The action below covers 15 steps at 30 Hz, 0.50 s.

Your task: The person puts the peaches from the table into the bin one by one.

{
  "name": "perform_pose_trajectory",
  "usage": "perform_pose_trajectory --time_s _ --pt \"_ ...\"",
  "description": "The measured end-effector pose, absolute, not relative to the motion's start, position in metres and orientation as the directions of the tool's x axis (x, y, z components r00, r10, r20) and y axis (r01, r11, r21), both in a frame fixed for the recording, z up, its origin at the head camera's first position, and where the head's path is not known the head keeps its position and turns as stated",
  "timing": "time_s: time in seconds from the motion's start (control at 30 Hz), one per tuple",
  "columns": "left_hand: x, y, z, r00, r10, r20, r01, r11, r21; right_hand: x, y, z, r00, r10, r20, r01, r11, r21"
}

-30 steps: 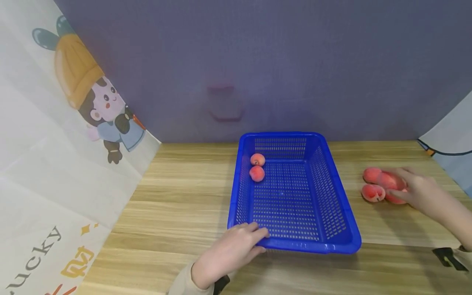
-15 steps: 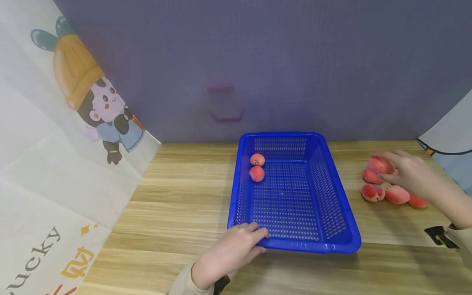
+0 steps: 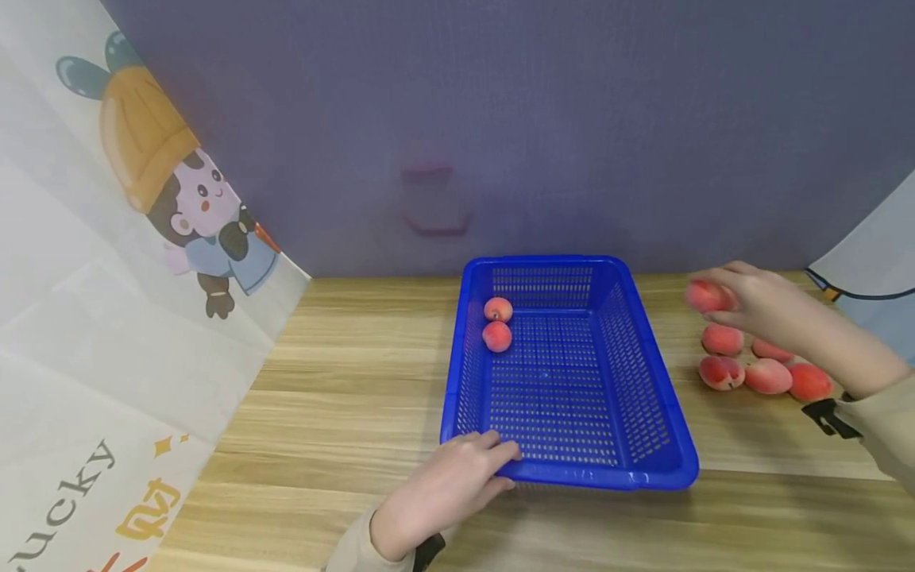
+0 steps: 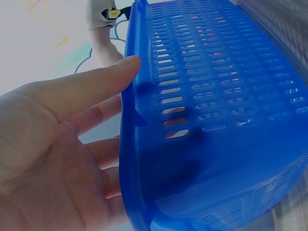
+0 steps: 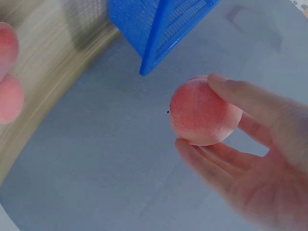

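Note:
A blue plastic basket (image 3: 572,479) with slotted walls stands on the wooden table, two peaches (image 3: 497,337) touching each other along its left inner side. My left hand (image 3: 450,486) grips the near rim at its left corner; in the left wrist view the thumb (image 4: 103,79) lies on the outer side and the fingers reach over the rim. To the basket's right, my right hand (image 3: 761,306) holds a reddish-pink peach (image 5: 204,110) in the air between thumb and fingertips. Several more peaches (image 3: 768,376) lie on the table below that hand, one partly hidden by it.
The wooden table (image 3: 343,397) meets a grey-purple wall panel (image 3: 357,143) right behind the basket. A white sheet with a cartoon figure (image 3: 207,199) bounds the left side. At the far right, a pale sheet (image 3: 879,262) with a dark curved line borders the table.
My right hand has lifted one peach from the group on the table and carried it up and left toward the basket. The left hand and the basket have stayed in place.

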<state>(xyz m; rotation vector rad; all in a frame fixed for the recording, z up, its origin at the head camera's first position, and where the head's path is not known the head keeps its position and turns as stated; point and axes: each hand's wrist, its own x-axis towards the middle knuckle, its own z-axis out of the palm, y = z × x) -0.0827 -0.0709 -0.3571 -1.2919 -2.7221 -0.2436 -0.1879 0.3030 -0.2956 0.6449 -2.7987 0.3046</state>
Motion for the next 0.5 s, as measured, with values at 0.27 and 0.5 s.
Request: perform_pose_trajectory --time_s 0.27,0.5 --pt "-0.083 -0.071 -0.356 -0.629 0.758 0.17 0.777 0.622 0.1 -0.199 0.286 -0.287 -0.819 -0.476 0.321 -0.527 0.845 -0.094" --pt "-0.082 -0.071 -0.355 -0.625 0.761 0.176 0.779 0.62 0.087 -0.208 0.263 -0.275 -0.83 -0.496 0.255 -0.536 0.837 -0.115"
